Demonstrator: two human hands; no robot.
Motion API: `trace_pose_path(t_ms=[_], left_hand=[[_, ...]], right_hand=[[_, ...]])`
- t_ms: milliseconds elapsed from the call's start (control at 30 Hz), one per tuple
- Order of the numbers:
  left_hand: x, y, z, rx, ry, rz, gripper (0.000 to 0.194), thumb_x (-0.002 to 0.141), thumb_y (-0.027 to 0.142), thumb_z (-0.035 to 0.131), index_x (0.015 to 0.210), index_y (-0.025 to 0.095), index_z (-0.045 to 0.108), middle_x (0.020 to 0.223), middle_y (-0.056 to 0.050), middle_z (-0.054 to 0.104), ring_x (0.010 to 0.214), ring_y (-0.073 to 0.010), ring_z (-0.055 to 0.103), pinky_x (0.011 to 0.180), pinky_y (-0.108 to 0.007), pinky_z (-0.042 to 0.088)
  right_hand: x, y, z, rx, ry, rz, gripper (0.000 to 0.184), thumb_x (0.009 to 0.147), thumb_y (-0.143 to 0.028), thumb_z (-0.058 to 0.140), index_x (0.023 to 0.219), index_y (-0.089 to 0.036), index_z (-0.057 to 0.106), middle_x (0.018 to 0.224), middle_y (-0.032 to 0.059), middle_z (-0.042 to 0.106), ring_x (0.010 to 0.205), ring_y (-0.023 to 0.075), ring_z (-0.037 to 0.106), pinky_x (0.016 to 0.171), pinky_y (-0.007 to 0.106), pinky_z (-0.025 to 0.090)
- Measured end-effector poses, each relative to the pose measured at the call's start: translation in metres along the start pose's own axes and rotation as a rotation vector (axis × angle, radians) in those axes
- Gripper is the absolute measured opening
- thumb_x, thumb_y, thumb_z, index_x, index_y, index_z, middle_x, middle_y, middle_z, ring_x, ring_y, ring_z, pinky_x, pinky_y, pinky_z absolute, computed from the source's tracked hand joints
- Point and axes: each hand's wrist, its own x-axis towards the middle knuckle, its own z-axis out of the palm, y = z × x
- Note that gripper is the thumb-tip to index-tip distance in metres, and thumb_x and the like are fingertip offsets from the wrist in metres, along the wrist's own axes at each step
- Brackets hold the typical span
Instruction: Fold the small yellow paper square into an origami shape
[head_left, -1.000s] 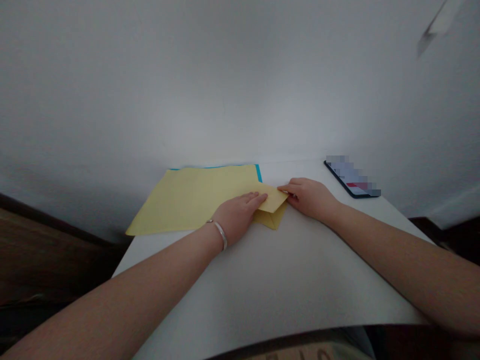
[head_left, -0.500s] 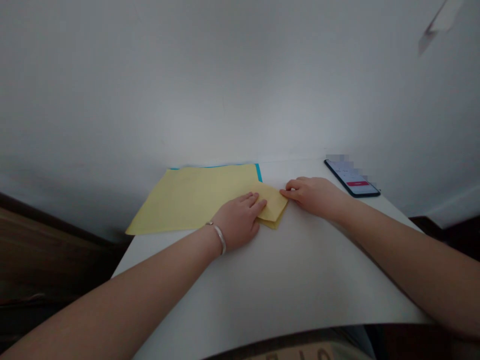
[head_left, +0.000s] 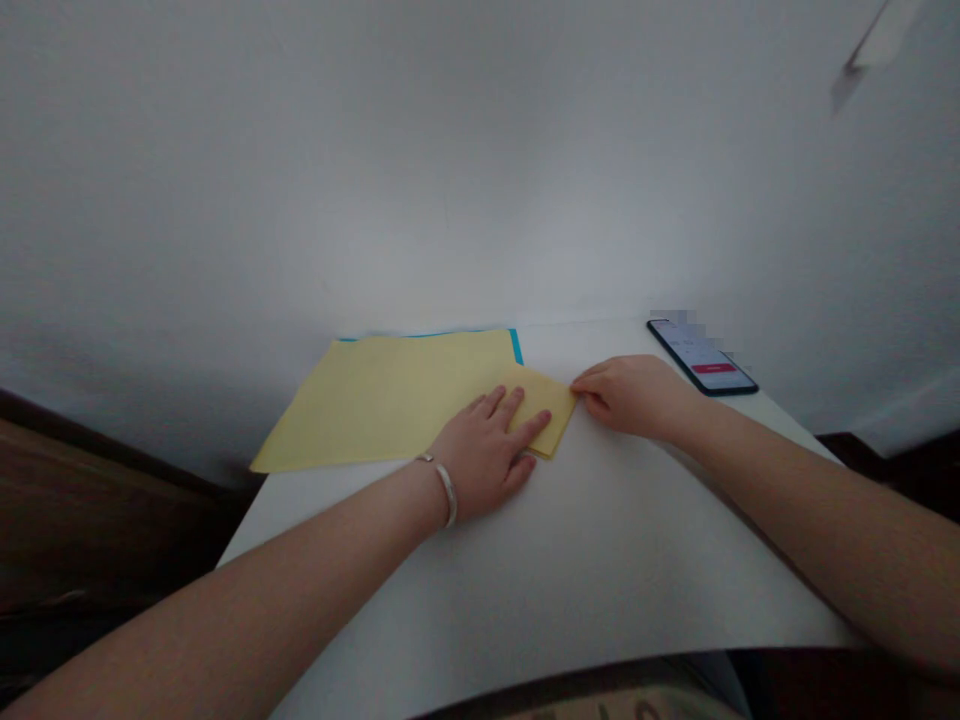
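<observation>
A small folded piece of yellow paper lies on the white table, partly over or against the right end of a large yellow sheet. My left hand, with a silver bracelet at the wrist, lies flat on the folded paper, fingers spread. The fingertips of my right hand are pinched together at the folded paper's right corner. Under the large sheet, a blue sheet shows along the back and right edges.
The white table stands against a pale wall. At its back right lies a phone with a lit screen. A brown wooden surface is at the far left.
The folded paper's upper layer now lies level with the lower one along the front edge. My left hand's fingers have spread and moved right; my right fingers have closed at the corner.
</observation>
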Motion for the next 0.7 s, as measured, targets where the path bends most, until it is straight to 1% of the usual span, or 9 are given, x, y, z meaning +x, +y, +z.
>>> trace_pose_path(t_ms=[67,133,200,267,333,433,500,633,700], left_hand=[[-0.001,0.002,0.001,-0.014,-0.018,-0.023,0.057,0.09,0.044,0.035,0.142,0.022,0.027,0.149,-0.017,0.022,0.136,-0.0336,0.021,0.107,-0.048,0.022],[-0.001,0.004,0.002,-0.031,-0.041,-0.032,0.061,0.09,0.047,0.034,0.143,0.02,0.023,0.15,-0.018,0.016,0.138,-0.0333,0.015,0.109,-0.047,0.02],[0.0,0.006,0.002,-0.044,-0.059,-0.028,0.064,0.09,0.049,0.034,0.144,0.02,0.02,0.15,-0.018,0.013,0.138,-0.0341,0.011,0.109,-0.048,0.018],[0.001,0.006,0.002,-0.054,-0.068,-0.013,0.064,0.089,0.05,0.035,0.145,0.023,0.017,0.151,-0.018,0.011,0.138,-0.0353,0.01,0.108,-0.05,0.017],[0.001,0.005,0.0,-0.064,-0.076,0.011,0.063,0.089,0.052,0.035,0.144,0.028,0.016,0.151,-0.017,0.009,0.137,-0.0374,0.01,0.107,-0.055,0.016],[0.001,0.003,-0.003,-0.082,-0.1,0.056,0.059,0.089,0.053,0.034,0.143,0.035,0.019,0.152,-0.014,0.007,0.137,-0.0402,0.008,0.105,-0.06,0.014],[0.001,0.001,-0.004,-0.096,-0.122,0.086,0.058,0.089,0.054,0.034,0.142,0.037,0.02,0.152,-0.013,0.006,0.137,-0.0398,0.005,0.105,-0.06,0.013],[0.001,-0.002,-0.007,-0.129,-0.163,0.145,0.06,0.088,0.056,0.037,0.142,0.037,0.02,0.153,-0.011,0.002,0.138,-0.037,0.0,0.107,-0.056,0.012],[0.002,-0.002,-0.008,-0.14,-0.178,0.157,0.06,0.087,0.056,0.038,0.142,0.037,0.02,0.153,-0.011,0.0,0.138,-0.0368,0.0,0.108,-0.055,0.012]], right_hand=[[0.002,-0.003,0.005,0.006,0.03,-0.036,0.035,0.087,-0.031,0.039,0.104,-0.023,0.068,0.106,0.0072,0.068,0.095,0.025,0.063,0.079,0.038,0.049],[0.003,-0.007,0.013,0.026,0.05,-0.105,0.042,0.089,-0.038,0.037,0.114,-0.017,0.063,0.12,0.0104,0.062,0.107,0.0257,0.057,0.089,0.039,0.046],[0.004,-0.009,0.024,0.041,0.079,-0.123,0.053,0.09,-0.04,0.033,0.127,-0.007,0.052,0.133,0.0168,0.049,0.123,0.0265,0.046,0.102,0.039,0.037],[0.005,-0.009,0.033,0.078,0.095,-0.118,0.057,0.092,-0.037,0.028,0.134,-0.002,0.041,0.141,0.0194,0.038,0.132,0.0274,0.033,0.107,0.043,0.03],[0.005,-0.007,0.04,0.121,0.066,-0.142,0.057,0.092,-0.036,0.027,0.139,-0.006,0.034,0.146,0.0171,0.03,0.135,0.0274,0.024,0.108,0.046,0.027],[0.006,-0.004,0.043,0.147,0.019,-0.158,0.056,0.092,-0.035,0.028,0.142,-0.012,0.029,0.149,0.0136,0.023,0.137,0.0283,0.018,0.109,0.049,0.023],[0.006,-0.002,0.043,0.159,0.015,-0.147,0.056,0.091,-0.035,0.029,0.143,-0.013,0.028,0.149,0.013,0.023,0.137,0.028,0.017,0.109,0.049,0.022],[0.005,-0.003,0.043,0.171,0.024,-0.144,0.057,0.091,-0.036,0.031,0.143,-0.013,0.028,0.149,0.0131,0.023,0.137,0.0275,0.02,0.109,0.049,0.022],[0.005,-0.004,0.043,0.163,0.03,-0.137,0.057,0.091,-0.035,0.031,0.143,-0.013,0.028,0.149,0.0129,0.024,0.136,0.0278,0.02,0.109,0.048,0.022]])
